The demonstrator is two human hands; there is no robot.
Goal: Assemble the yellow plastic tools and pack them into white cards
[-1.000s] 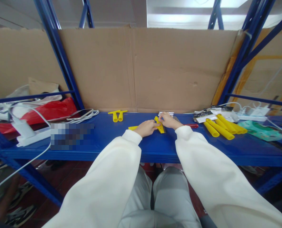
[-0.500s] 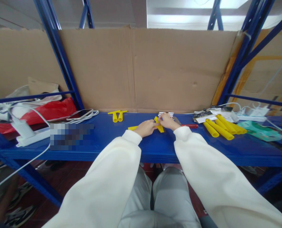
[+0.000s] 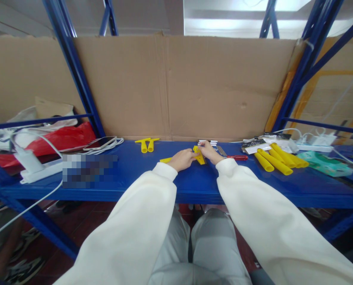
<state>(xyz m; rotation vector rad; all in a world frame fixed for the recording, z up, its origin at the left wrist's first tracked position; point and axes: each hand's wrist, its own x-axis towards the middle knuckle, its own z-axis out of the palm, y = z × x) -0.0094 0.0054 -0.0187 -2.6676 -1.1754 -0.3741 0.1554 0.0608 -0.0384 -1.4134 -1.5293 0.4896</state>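
A yellow scraper (image 3: 199, 158) with a flat, flared head lies low over the blue shelf. Its handle sticks out to the left from under my left hand (image 3: 182, 159), whose fingers are closed around it. My right hand (image 3: 209, 152) pinches the far edge of the head with bent fingers; any small part between them is too small to make out. Just behind and beside the right hand are small white-and-dark packets (image 3: 212, 143) and a thin grey metal piece (image 3: 222, 151). A red-handled tool (image 3: 237, 157) lies right of my right wrist.
Two more yellow scrapers (image 3: 147, 145) rest at the back left. Several packaged yellow-handled ones (image 3: 274, 160) are piled at the right, beside a green plastic packet (image 3: 326, 163). A power strip (image 3: 42, 171), a phone (image 3: 100, 143) and cables occupy the left. A cardboard panel (image 3: 194, 87) stands behind.
My right hand has shifted very slightly at the scraper's head, and the head has turned a little. My left hand stays where it was.
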